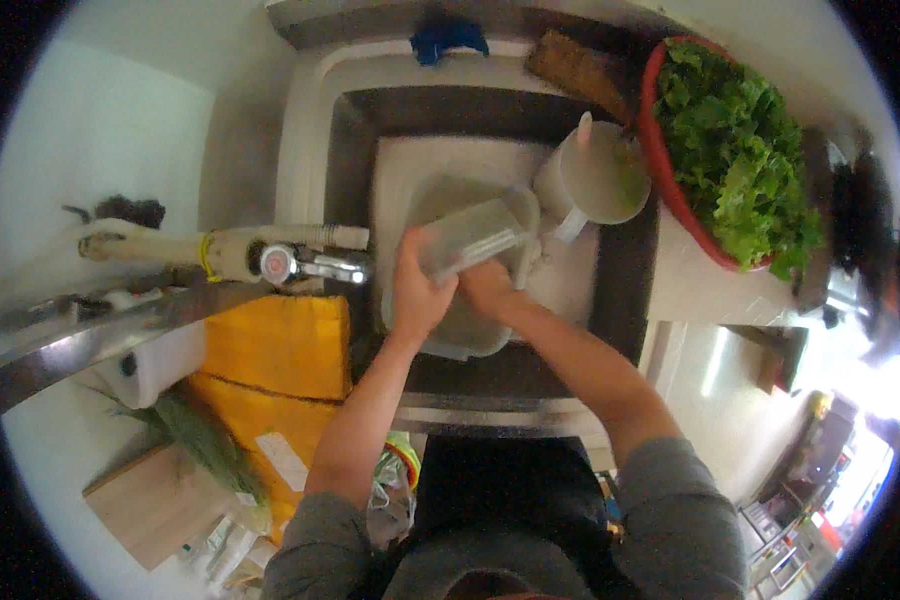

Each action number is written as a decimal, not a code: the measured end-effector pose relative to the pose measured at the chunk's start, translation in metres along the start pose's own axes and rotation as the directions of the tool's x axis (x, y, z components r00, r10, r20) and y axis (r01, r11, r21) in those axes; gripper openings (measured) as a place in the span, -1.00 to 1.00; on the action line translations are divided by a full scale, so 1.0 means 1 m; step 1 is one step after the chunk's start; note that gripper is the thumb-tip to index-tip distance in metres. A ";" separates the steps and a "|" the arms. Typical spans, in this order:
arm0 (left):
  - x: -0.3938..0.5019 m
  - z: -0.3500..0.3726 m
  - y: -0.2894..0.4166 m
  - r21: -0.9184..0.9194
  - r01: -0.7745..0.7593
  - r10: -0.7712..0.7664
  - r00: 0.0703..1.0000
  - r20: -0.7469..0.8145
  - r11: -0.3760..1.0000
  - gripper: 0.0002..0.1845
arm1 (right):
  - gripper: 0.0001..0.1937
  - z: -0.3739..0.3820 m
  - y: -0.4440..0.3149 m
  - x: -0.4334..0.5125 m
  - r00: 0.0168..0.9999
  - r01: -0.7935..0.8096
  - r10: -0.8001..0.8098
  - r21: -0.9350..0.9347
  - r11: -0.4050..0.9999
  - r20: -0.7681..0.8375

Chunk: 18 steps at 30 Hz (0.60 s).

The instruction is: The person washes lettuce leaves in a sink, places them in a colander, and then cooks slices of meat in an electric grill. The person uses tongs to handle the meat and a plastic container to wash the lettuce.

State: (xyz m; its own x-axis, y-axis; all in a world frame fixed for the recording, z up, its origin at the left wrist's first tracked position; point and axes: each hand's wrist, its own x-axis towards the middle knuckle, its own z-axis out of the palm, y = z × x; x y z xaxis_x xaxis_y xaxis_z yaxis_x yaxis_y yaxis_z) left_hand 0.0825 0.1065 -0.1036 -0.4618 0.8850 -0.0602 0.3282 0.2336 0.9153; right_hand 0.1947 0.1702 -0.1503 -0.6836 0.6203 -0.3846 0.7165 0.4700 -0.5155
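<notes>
Over the sink, my left hand grips the left end of a clear plastic container, which is tilted and somewhat blurred. My right hand is at the lower side of that container; its fingers are partly hidden, so its hold is unclear. Beneath both hands a larger translucent plastic tub sits in the sink. A white pitcher with a handle stands to the right of the tub, with something green inside.
A faucet reaches in from the left. Leafy greens fill a red basket at the upper right. A blue cloth lies on the far rim beside a brown block. Yellow boxes stand at the lower left.
</notes>
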 end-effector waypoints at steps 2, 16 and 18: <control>-0.022 -0.012 0.014 0.065 -0.010 0.016 0.996 -0.088 0.998 -0.24 | -0.68 -0.026 0.004 -0.022 0.999 0.000 -0.009 0.164 0.987 0.052; -0.039 0.008 0.049 0.391 0.070 0.014 0.978 -0.209 0.918 -0.16 | -0.68 -0.086 -0.037 -0.038 0.884 0.153 -0.002 0.287 0.946 -0.467; -0.049 0.020 0.046 0.396 0.197 -0.112 0.968 -0.226 0.897 -0.19 | -0.67 -0.081 -0.022 -0.004 0.868 -0.077 0.265 0.413 0.908 -0.420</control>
State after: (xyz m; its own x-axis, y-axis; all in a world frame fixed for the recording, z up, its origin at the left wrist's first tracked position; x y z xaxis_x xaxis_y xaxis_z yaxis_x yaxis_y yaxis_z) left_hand 0.1365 0.0823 -0.0668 -0.6699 0.7390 -0.0712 0.5301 0.5432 0.6511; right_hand 0.1930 0.2078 -0.0753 -0.3449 0.9268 -0.1485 0.6457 0.1195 -0.7541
